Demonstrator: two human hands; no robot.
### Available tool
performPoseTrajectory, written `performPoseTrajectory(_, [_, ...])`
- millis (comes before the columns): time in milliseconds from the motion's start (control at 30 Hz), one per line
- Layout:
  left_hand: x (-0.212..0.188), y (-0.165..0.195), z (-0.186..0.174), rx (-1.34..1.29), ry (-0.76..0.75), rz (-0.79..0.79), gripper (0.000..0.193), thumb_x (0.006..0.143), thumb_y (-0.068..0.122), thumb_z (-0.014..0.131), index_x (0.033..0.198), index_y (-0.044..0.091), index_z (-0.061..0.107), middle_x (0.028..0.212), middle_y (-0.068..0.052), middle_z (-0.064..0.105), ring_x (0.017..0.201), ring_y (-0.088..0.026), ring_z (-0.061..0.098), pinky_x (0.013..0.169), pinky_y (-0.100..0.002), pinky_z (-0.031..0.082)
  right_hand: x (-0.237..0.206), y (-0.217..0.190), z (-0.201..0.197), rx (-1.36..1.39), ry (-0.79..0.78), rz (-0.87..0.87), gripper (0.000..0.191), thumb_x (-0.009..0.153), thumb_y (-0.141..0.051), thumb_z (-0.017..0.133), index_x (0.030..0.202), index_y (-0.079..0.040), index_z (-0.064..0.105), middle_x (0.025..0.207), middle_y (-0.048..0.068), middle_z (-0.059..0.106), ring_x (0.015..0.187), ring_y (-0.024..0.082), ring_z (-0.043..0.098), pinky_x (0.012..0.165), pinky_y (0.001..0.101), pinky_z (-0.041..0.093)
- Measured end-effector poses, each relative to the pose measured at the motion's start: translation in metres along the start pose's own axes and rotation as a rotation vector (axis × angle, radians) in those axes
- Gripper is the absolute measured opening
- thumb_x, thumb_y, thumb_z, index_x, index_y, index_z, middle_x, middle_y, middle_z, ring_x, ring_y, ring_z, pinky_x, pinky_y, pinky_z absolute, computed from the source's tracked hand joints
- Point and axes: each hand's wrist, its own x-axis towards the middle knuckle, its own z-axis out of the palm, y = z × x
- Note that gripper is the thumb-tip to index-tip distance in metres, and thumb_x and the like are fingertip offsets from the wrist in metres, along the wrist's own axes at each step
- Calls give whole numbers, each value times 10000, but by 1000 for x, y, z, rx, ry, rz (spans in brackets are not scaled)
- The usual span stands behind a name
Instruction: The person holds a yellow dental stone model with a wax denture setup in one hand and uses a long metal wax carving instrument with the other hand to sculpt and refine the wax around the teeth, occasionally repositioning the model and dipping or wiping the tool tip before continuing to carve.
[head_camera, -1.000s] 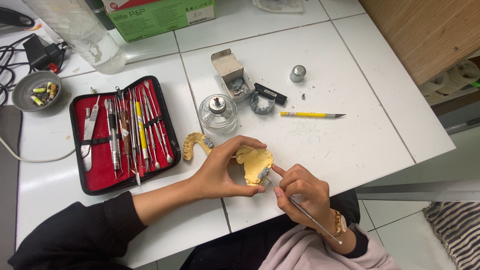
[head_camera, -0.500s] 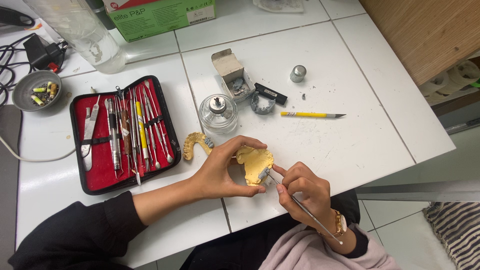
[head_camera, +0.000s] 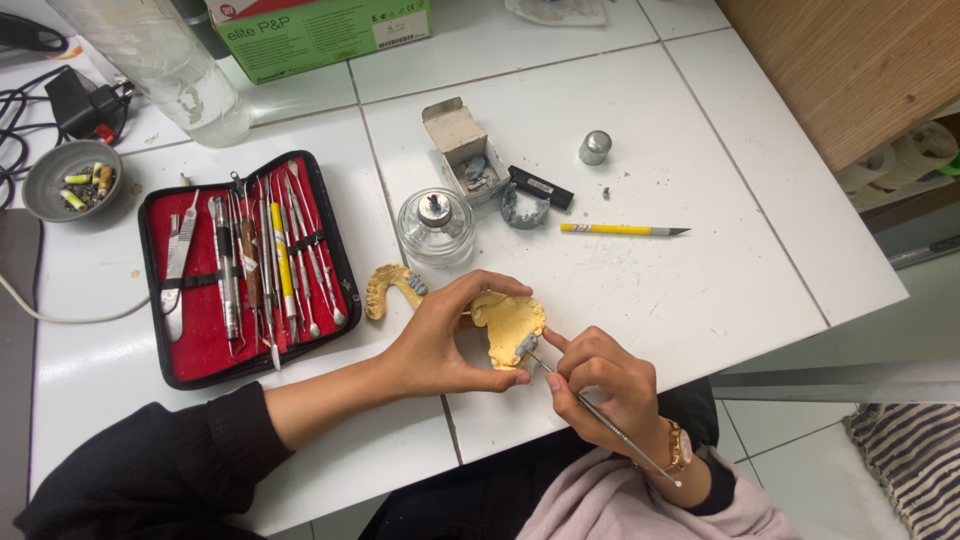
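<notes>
We see the left hand (head_camera: 440, 335) clamped on a yellow dental cast (head_camera: 508, 322), thumb under it and fingers curled over its top, held just above the near edge of the white tiled table (head_camera: 700, 280). The right hand (head_camera: 598, 385) pinches a thin metal carving instrument (head_camera: 600, 420) between closed fingertips, its tip touching the grey wax on the cast's near side. A second yellow arch-shaped cast (head_camera: 385, 288) lies just beside the left hand. Behind it stands a glass spirit lamp (head_camera: 435, 226). Toward the left edge an open red-lined instrument case (head_camera: 245, 265) lies flat. A yellow-handled knife (head_camera: 622, 230) rests toward the right edge.
</notes>
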Motion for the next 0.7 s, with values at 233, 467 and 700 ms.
performPoseTrajectory(233, [0, -1, 1, 1, 4, -5, 779, 719, 348, 916, 1352, 60, 563, 1383, -102, 625, 1284, -231, 652, 1011, -376, 576, 0, -1, 0, -11, 4, -3, 254, 832, 90, 704, 767, -62, 510, 759, 37, 632, 740, 132, 614, 1034, 516, 634])
performPoseTrajectory(467, [-1, -1, 1, -7, -7, -13, 788, 722, 343, 917, 1362, 63, 553, 1393, -104, 613, 1306, -234, 634, 1027, -383, 566, -1, 0, 0, -10, 7, 7, 249, 834, 81, 701, 763, -70, 516, 759, 30, 636, 741, 122, 623, 1027, 500, 641])
performPoseTrajectory(700, [-1, 0, 1, -22, -2, -15, 785, 724, 337, 919, 1363, 62, 555, 1391, -102, 617, 1298, -229, 640, 1040, -371, 598, 1, -1, 1, -12, -2, -19, 251, 822, 87, 707, 761, -68, 518, 768, 34, 640, 753, 127, 624, 1031, 502, 632])
